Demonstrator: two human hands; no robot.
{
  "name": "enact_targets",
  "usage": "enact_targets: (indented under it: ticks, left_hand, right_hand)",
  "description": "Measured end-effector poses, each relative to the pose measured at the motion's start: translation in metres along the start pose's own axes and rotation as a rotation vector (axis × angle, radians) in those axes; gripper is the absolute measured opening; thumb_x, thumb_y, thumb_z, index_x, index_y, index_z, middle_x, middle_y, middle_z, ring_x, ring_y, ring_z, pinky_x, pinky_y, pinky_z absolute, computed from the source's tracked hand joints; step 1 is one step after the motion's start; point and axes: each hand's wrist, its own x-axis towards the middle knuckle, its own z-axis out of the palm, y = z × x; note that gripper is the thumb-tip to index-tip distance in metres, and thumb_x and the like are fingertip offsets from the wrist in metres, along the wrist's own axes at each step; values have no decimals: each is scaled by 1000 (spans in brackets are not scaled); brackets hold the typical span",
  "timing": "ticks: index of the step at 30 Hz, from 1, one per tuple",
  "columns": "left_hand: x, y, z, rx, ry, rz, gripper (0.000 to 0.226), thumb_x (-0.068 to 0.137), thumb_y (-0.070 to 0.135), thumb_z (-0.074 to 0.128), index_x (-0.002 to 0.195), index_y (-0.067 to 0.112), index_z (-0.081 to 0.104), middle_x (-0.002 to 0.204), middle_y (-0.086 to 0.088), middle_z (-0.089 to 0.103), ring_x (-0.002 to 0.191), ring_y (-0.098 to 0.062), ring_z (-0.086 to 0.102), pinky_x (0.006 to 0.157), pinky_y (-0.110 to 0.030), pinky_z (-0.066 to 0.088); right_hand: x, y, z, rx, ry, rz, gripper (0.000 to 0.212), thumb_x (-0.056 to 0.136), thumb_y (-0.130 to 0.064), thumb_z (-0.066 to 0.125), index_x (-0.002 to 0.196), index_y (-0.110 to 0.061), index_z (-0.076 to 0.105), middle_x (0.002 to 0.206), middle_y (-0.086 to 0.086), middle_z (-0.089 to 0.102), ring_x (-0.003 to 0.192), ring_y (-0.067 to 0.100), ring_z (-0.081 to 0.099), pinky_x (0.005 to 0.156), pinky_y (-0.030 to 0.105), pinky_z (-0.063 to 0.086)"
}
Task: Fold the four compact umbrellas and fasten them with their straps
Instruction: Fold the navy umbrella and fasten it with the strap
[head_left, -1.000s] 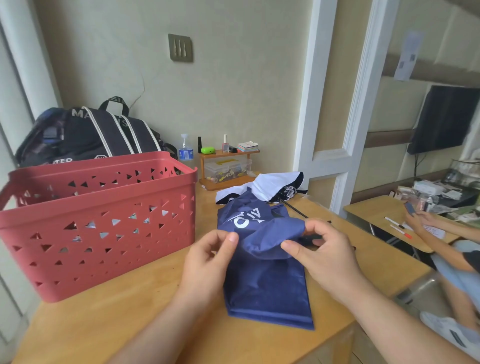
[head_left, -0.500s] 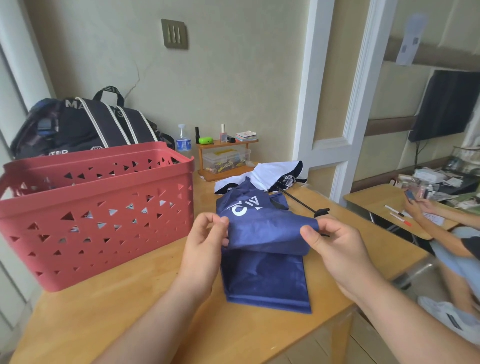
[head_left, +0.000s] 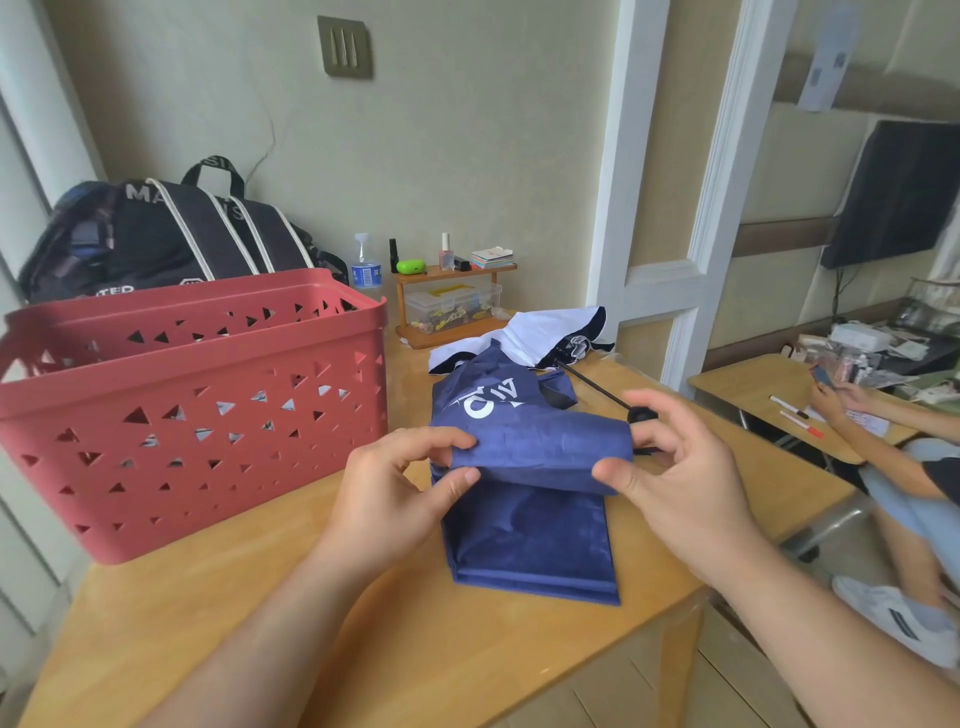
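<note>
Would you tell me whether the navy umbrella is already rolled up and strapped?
Partly rolled, not strapped: both hands pinch the navy umbrella at its rolled part, while flat canopy lies spread on the table; no strap visible.

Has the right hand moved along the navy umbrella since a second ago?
Yes. The right hand has slid outward to the right end of the navy umbrella roll, nearer the black handle knob.

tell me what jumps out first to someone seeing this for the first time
The navy umbrella at the table's middle draws the eye, its canopy half rolled between the left hand and right hand. To its left stands a big red basket, and behind it lies a white umbrella, not yet folded.
</note>
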Motion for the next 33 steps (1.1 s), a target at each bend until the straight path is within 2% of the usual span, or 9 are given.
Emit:
enact_targets:
  ticks: [3, 6, 9, 13, 18, 21, 25, 29, 33]
  left_hand:
    - [1, 2, -1, -9, 14, 49, 24, 80, 25, 87, 95, 39, 77, 89, 15, 74, 88, -9, 71, 85, -13, 48]
    - [2, 0, -3, -31, 14, 58, 13, 79, 34, 84, 91, 37, 78, 90, 14, 73, 87, -13, 71, 84, -20, 51]
    - [3, -3, -3, -9, -31, 53, 23, 75, 37, 93, 91, 39, 78, 98, 12, 63, 97, -16, 63, 90, -20, 46]
    - [4, -5, -5, 195, -223, 215, 44, 66, 34, 91, 106, 39, 73, 136, 10, 51, 129, -16, 46, 110, -23, 33]
    - [3, -3, 0, 330, -364, 386, 15, 68, 33, 76, 82, 37, 76, 127, 21, 60, 126, -13, 54, 102, -49, 43]
    - [0, -3, 3, 332, -451, 353, 13, 67, 36, 73, 80, 36, 75, 120, 25, 64, 119, -6, 57, 101, -45, 45]
    - [-1, -8, 5, 243, -502, 273, 17, 64, 28, 76, 80, 35, 76, 115, 24, 68, 114, -2, 60, 101, -38, 48]
    - [-4, -7, 7, 210, -452, 242, 21, 65, 20, 78, 81, 34, 76, 114, 23, 68, 113, -2, 60, 100, -30, 48]
    - [-4, -18, 3, 41, -359, 98, 23, 77, 35, 71, 100, 37, 73, 119, 15, 66, 120, -10, 56, 106, -22, 37]
  right_hand:
    - [-3, -1, -2, -446, -65, -216, 70, 60, -28, 98, 119, -47, 66, 106, -28, 59, 106, 4, 54, 98, 26, 43]
    - [-3, 13, -4, -663, -73, -426, 48, 65, -29, 98, 107, -36, 76, 89, -22, 50, 95, 10, 46, 86, 43, 47]
    - [-5, 23, -6, -658, -5, -524, 19, 74, -29, 92, 90, -28, 81, 84, -10, 45, 87, 17, 45, 77, 42, 47]
    - [-13, 22, -12, -559, -84, -546, 13, 82, -38, 75, 81, -25, 79, 110, -5, 55, 109, 15, 49, 98, 25, 39]
    - [-24, 30, -17, -631, -361, -601, 8, 81, -30, 78, 78, -25, 72, 127, -16, 64, 132, 17, 51, 107, 35, 42]
    - [-29, 31, -16, -551, -465, -473, 13, 86, -40, 71, 87, -27, 70, 117, -24, 67, 127, 10, 55, 103, 37, 47]
    - [-10, 26, -1, -443, -310, -335, 22, 93, -33, 62, 113, -25, 67, 115, -17, 62, 111, 6, 60, 96, 21, 45]
    - [28, 33, 18, -419, -67, 125, 37, 88, -18, 68, 120, -34, 58, 95, -3, 61, 84, 11, 60, 73, 28, 42]
    - [50, 42, 21, -36, -36, 459, 44, 89, -17, 71, 127, -32, 56, 105, 5, 65, 90, 19, 62, 78, 33, 47]
